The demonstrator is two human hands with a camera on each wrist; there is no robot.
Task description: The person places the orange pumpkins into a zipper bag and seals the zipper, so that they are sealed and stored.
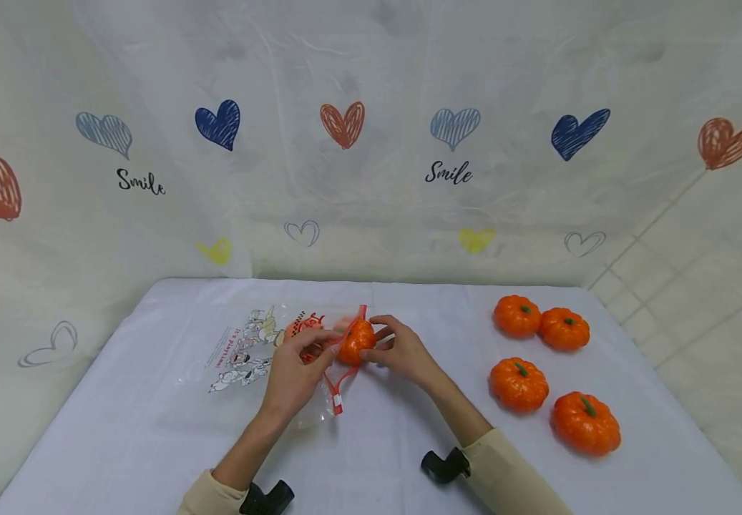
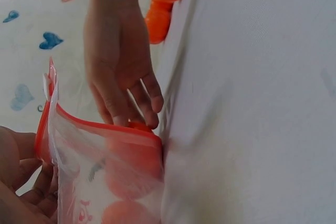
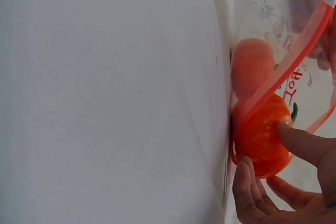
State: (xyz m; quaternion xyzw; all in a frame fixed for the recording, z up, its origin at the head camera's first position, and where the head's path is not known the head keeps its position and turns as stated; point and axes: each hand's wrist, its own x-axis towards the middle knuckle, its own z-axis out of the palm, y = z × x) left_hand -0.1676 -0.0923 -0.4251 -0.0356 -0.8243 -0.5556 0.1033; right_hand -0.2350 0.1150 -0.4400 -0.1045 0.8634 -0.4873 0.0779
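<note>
A clear zip bag (image 1: 193,393) with cartoon prints and a red zip edge lies on the table, its mouth spread toward the right. With thumb and fingers my left hand (image 1: 293,375) pinches the upper side of that mouth. My right hand (image 1: 406,350) holds a small orange toy pumpkin (image 3: 262,137) between thumb and fingers. This pumpkin sits partly inside the mouth, with its green stem showing in the right wrist view. Deeper in the bag, another orange pumpkin (image 3: 253,64) shows through the plastic.
To the right on the white cloth stand several more toy pumpkins, among them a back one (image 1: 516,316) and a large front one (image 1: 585,423). A white zip slider (image 1: 337,400) hangs at the bag's near corner. Behind the table is a heart-printed sheet (image 1: 371,186).
</note>
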